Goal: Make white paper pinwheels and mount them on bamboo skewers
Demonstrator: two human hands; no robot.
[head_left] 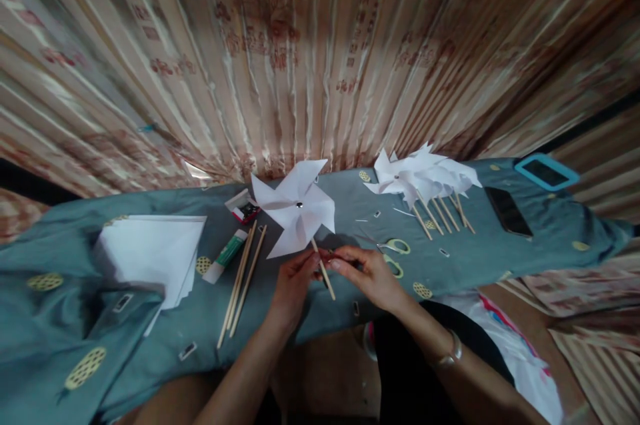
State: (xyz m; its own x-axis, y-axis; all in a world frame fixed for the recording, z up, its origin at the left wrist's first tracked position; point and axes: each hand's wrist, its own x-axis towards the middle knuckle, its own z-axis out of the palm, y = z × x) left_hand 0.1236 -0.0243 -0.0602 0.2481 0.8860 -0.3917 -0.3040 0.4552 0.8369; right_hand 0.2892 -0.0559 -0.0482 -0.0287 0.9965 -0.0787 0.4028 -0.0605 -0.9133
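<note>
A white paper pinwheel (306, 217) with a dark round pin at its centre is in front of me, its wooden stick (327, 283) slanting down towards me. My left hand (294, 281) is closed on that stick just below the paper blades. From the other side, my right hand (369, 273) has its thumb and fingers pinched together at the stick, the fingertips of both hands meeting there. Exactly what lies between the right fingertips is partly hidden. Scissors (399, 246) with yellow-green handles lie just beyond my right hand.
Left on the cloth-covered table (350, 198) are white paper sheets (150, 245), a green and white box (227, 255), a small open box (243, 203) and loose sticks (247, 281). Several pinwheels (425, 175), a phone (507, 211) and a blue-framed device (546, 172) lie right. Curtains (300, 65) hang behind.
</note>
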